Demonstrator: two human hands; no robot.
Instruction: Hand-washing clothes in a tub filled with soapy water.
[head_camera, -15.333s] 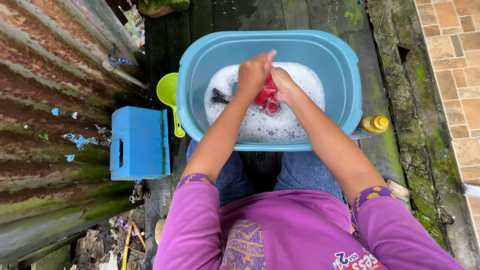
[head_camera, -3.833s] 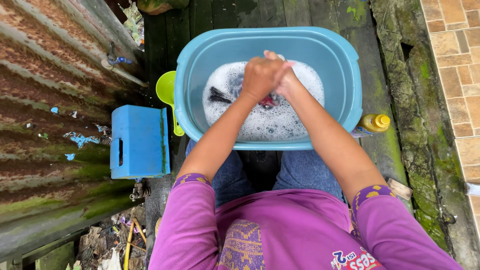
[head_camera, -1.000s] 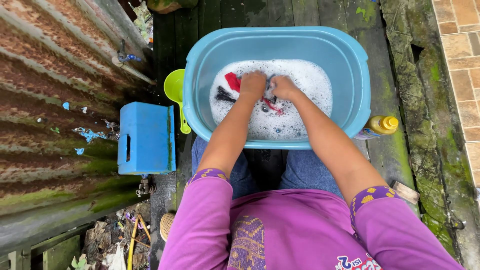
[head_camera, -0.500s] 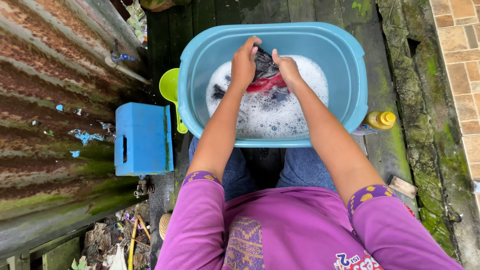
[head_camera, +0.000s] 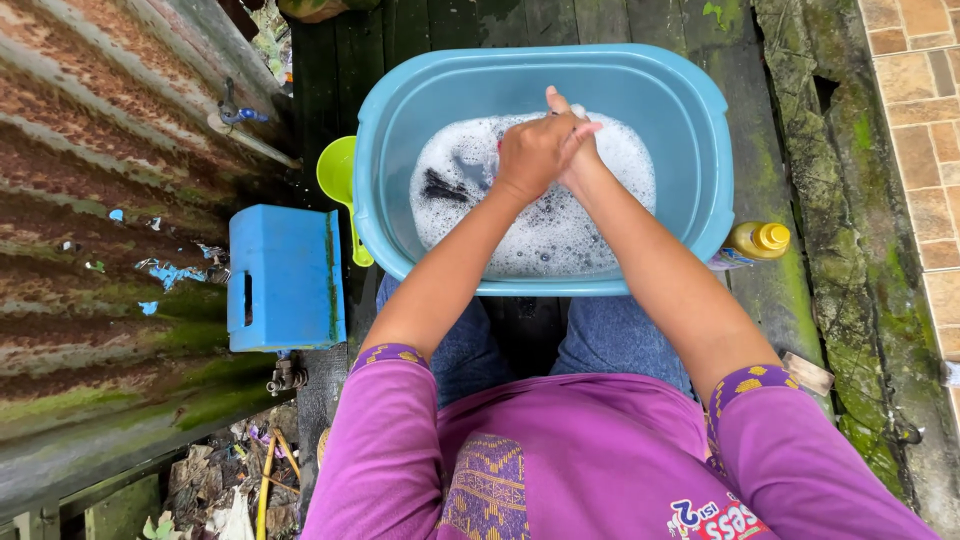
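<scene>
Compared with half a second ago, both hands are pulled back toward the basin's middle, left hand (head_camera: 530, 150) folded over right hand (head_camera: 578, 150) in a closed grip, the cloth hidden inside it above the suds (head_camera: 560, 230) in the blue basin (head_camera: 700, 120).

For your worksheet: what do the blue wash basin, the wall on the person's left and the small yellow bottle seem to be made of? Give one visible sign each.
Blue wash basin: likely moulded plastic, smooth with a soft sheen and a rounded rim.
Wall: corrugated sheet metal, matt, with rust-brown ridges and green growth.
Yellow bottle: probably plastic, glossy, with a ribbed screw cap.
</scene>
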